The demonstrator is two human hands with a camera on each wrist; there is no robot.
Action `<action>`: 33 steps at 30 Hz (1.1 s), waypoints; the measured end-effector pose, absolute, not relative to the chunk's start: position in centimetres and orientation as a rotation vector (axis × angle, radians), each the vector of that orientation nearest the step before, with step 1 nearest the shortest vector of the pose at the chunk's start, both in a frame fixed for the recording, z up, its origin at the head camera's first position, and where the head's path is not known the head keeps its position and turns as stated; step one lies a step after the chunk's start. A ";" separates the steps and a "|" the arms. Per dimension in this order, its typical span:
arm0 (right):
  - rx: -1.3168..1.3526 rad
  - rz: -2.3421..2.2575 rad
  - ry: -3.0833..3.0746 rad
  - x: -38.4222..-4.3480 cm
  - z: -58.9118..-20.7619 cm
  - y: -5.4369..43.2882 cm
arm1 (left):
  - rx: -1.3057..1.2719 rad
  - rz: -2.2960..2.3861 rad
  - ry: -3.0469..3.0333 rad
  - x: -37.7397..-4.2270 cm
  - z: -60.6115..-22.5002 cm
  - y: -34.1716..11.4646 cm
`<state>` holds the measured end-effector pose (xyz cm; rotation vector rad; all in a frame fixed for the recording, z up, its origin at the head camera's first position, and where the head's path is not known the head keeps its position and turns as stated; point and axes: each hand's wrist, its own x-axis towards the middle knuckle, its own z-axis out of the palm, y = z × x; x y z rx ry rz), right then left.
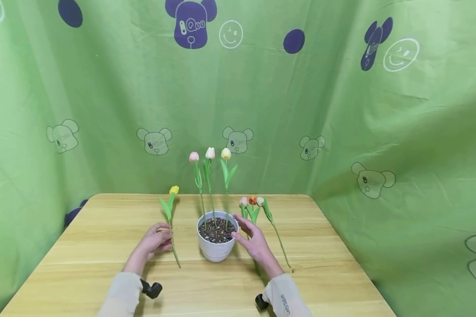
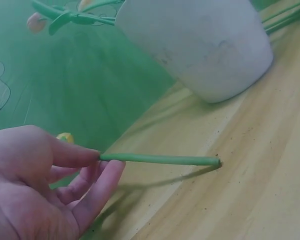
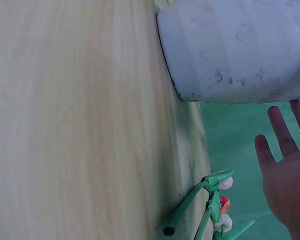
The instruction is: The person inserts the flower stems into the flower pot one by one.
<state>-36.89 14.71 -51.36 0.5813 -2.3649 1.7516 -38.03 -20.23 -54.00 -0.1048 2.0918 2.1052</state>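
My left hand pinches the green stem of a yellow artificial tulip between thumb and fingers, left of the pot. In the left wrist view, the bare stem sticks out past the fingertips, low over the table. A white flowerpot filled with dark soil stands mid-table. Rising from it are a pink tulip, a whitish tulip and a cream-yellow tulip. At the pot's right rim rests my right hand, its fingers extended and spread.
On the table right of the pot lie a pink tulip, an orange-red tulip and a white tulip, partly behind my right hand. A green printed curtain surrounds the wooden table. Dark crumbs dot the tabletop.
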 end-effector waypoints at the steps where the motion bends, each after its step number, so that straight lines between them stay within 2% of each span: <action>1: 0.582 1.753 -2.361 -36.8 -51.3 14.7 | -0.107 2.111 2.098 -38.0 -54.0 -20.2; 13: 0.576 1.757 -2.333 -38.0 -53.1 15.0 | -0.015 2.218 2.263 -38.3 -51.9 -19.7; 33: 0.556 1.759 -2.363 -37.6 -52.4 14.8 | 0.267 2.551 2.339 -37.9 -44.3 -15.2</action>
